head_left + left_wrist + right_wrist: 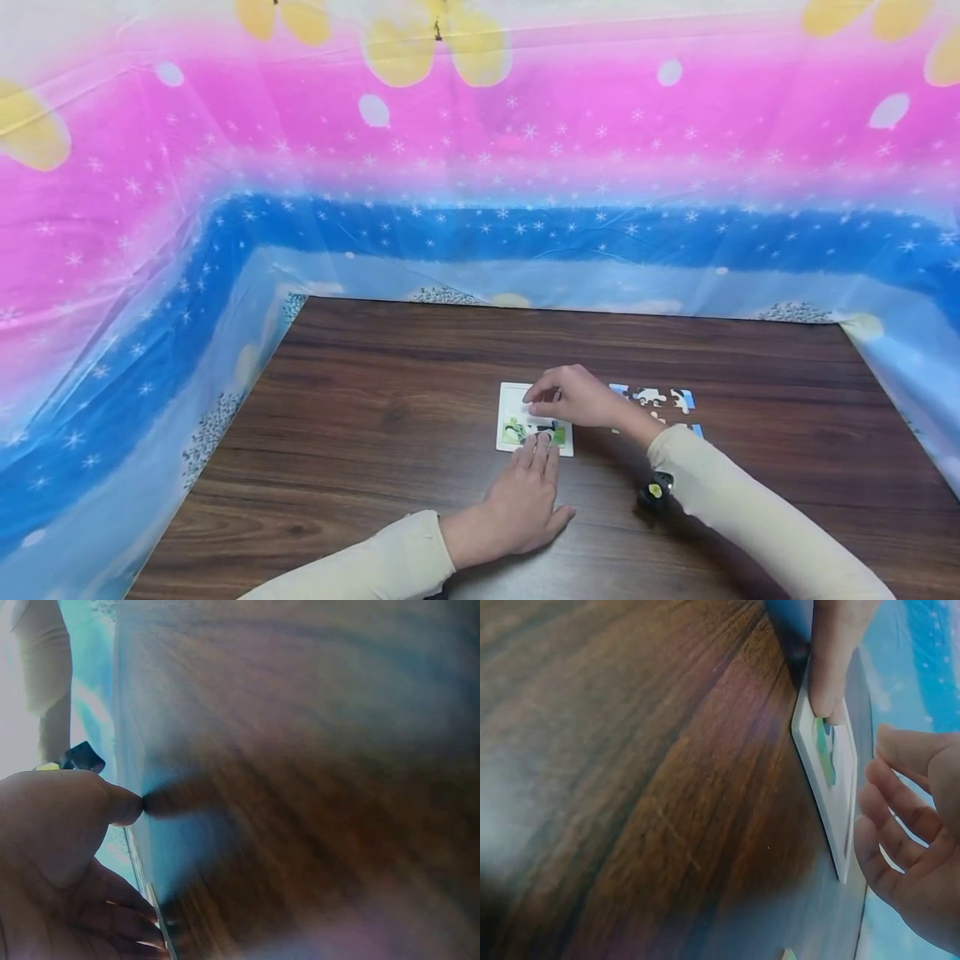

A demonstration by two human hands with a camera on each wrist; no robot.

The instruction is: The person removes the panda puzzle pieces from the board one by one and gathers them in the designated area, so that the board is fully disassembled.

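A white puzzle tray (505, 408) lies on the table with green picture pieces (513, 430) along its near part. My left hand (522, 507) rests there with straight fingers, the fingertips touching the pieces at the near edge; its thumb points out to the right. Above the tray's far right part is my right hand (583, 400), its fingers loosely bent, and no piece shows between them. The right wrist view has the tray (820, 780) beside the bent fingers of the right hand (922, 825). In the left wrist view the left palm (49, 855) hides most of the tray.
Several loose puzzle pieces (649, 397) lie right of the tray, some partly behind the right forearm. A dark device (656, 492) is strapped at the right wrist. The brown wooden table (360, 383) is bordered by a pink and blue patterned cloth (480, 225).
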